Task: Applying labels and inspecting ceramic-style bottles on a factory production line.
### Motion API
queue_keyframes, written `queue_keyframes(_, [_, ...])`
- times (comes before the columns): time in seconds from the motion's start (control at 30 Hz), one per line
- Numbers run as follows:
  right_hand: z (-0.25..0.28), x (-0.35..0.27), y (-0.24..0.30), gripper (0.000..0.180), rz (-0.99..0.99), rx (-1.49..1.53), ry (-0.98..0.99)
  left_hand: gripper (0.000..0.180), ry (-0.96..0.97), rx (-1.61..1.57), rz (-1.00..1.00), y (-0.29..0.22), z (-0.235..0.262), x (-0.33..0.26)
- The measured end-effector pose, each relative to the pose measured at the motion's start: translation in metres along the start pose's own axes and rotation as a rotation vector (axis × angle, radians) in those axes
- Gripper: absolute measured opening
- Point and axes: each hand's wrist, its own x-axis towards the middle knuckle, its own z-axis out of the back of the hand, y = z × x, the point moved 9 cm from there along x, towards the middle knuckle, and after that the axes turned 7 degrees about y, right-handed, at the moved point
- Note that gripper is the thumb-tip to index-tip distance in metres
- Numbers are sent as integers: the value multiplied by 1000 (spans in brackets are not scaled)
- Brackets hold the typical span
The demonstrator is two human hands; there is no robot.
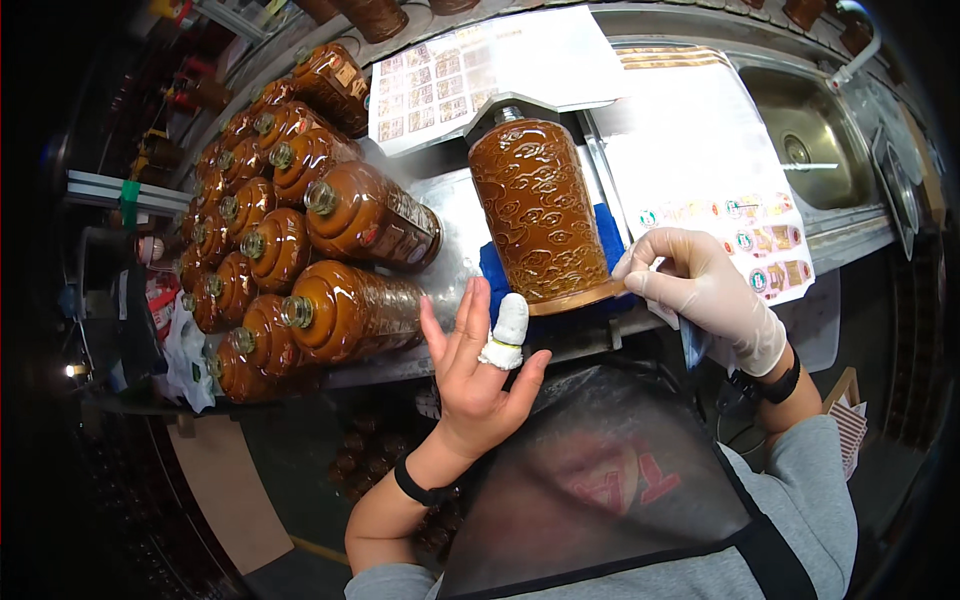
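Note:
A large brown glossy bottle (540, 215) with a raised cloud-like pattern lies on a blue cloth (608, 232), its neck pointing away from me. Along its near end runs a copper-coloured strip (575, 299), whose right end sticks out past the bottle. My right hand (705, 295), in a thin whitish glove, pinches that end between thumb and fingers. My left hand (480, 385) is open beside the bottle's near left corner, fingers spread. A white finger cover (508, 333) sits on its index finger. The bottle's neck rests at a grey angled holder (478, 122).
Many brown bottles (375, 215) lie stacked at the left, necks toward the left. A sheet of printed labels (440, 85) lies behind the bottle. Another label sheet (700, 150) covers the table at the right. Beyond it is a metal sink (800, 110) with a tap (860, 60).

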Motion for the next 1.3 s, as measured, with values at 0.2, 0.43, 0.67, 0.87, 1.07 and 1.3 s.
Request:
queue_keyframes(0.2, [-1,2,2,14,41,5,-19,56,-11,74,-75,-14,3,11])
queue_keyframes(0.43, [0,2,-3,15,15,20,0,49,5,152,-125,-33,0,26])
queue_keyframes(0.67, [-3,5,-6,15,1,0,0,39,-33,285,-174,-55,-5,44])
queue_keyframes(0.87, [-2,3,-6,13,-18,-20,-21,62,-140,215,-107,-32,-6,59])
queue_keyframes(1.07, [-3,0,-3,13,13,-48,-32,78,-153,-7,-56,0,-3,40])
queue_keyframes(1.3, [-5,2,-3,13,31,14,-10,60,-59,-17,9,4,4,5])
